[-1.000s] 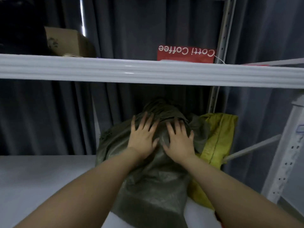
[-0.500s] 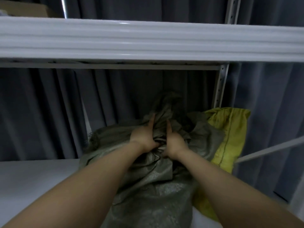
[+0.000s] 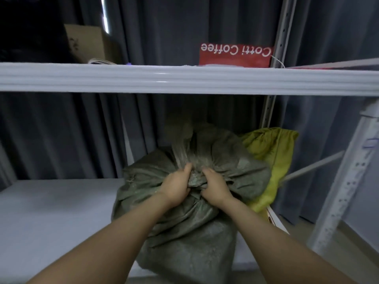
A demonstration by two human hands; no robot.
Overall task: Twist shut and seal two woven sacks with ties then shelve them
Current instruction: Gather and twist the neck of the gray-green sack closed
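A person's left hand (image 3: 176,186) and right hand (image 3: 215,186) gripped the olive-green woven sack (image 3: 184,242) side by side, the fingers of each curled into bunched fabric just below the sack's gathered neck, which stood up behind the knuckles. The sack lay on the white lower shelf (image 3: 51,212) of a metal rack, toward its right end, with its near end overhanging the front edge. A yellow-green woven sack (image 3: 272,152) sat behind and to the right of it on the same shelf, pressed against the green one and partly hidden by it. Above, past the white front beam of the upper shelf (image 3: 184,78), a red Cotti Coffee bag (image 3: 233,55) showed with its lettering upside down, well apart from a cardboard box (image 3: 86,44) at the left. A grey curtain (image 3: 51,136) hung behind the rack, and a perforated white upright (image 3: 344,191) stood at the right.
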